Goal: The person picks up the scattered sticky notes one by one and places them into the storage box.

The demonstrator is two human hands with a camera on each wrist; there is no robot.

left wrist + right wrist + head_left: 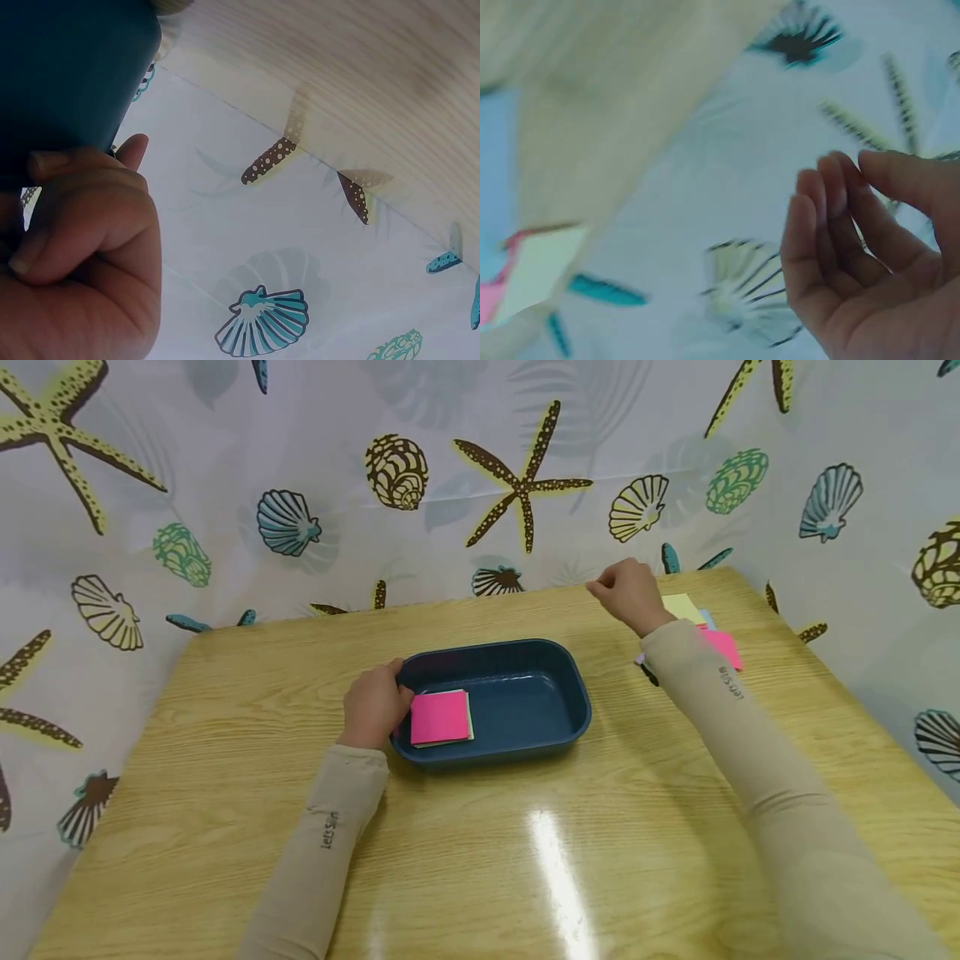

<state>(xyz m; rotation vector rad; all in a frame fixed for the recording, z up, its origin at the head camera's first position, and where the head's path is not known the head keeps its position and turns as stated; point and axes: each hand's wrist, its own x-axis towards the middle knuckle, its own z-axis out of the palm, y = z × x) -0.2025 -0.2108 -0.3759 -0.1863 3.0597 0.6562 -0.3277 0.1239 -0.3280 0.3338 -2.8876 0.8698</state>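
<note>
My left hand (375,706) grips the left rim of a dark blue plastic bin (528,745); in the left wrist view its thumb and curled fingers lie at the bin's edge. Inside, at the left end, lies a small stack of sticky notes (439,717), pink on top with pale edges below. My right hand (630,597) hovers to the right of the bin, beyond its far edge. Its fingers (802,225) are loosely bent, the thumb close to the index fingertip, with nothing between them. More loose sticky notes (723,647), pink, yellow and blue, lie beside the right forearm, partly hidden.
The bin stands on a light wooden table (480,843). A small black object (648,673) shows beneath the right sleeve, mostly hidden. A white cloth (330,443) with printed shells and starfish hangs behind the table and along its sides.
</note>
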